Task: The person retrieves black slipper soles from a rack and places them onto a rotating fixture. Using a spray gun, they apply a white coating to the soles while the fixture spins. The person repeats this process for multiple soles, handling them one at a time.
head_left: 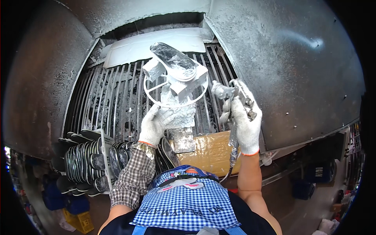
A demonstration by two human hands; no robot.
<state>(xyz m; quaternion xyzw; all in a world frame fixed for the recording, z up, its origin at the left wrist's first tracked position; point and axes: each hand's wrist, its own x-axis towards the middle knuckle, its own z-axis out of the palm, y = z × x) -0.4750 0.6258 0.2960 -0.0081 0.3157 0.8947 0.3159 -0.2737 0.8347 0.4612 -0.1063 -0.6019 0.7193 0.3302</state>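
A dark shoe sole (172, 58), glossy on top and whitish at its near end, lies tilted on white-coated blocks (154, 69). These sit over a white ring-shaped wheel (203, 93) on a crusted stand. My left hand (152, 125), in a white knit glove, is at the ring's near left edge with its fingers stretched out; whether it touches the rim is hard to tell. My gloved right hand (246, 121) is wrapped round a metal spray gun (241, 92), held right of the wheel, its nozzle end toward the ring. A hose runs down from the gun.
Metal walls (290, 74) enclose a slatted grate (105, 98) with a white sheet (156, 43) at the back. Near left, many dark soles (84, 162) stand around a white plastic basket (106, 152). A tape-covered cardboard piece (207, 152) lies in front of me.
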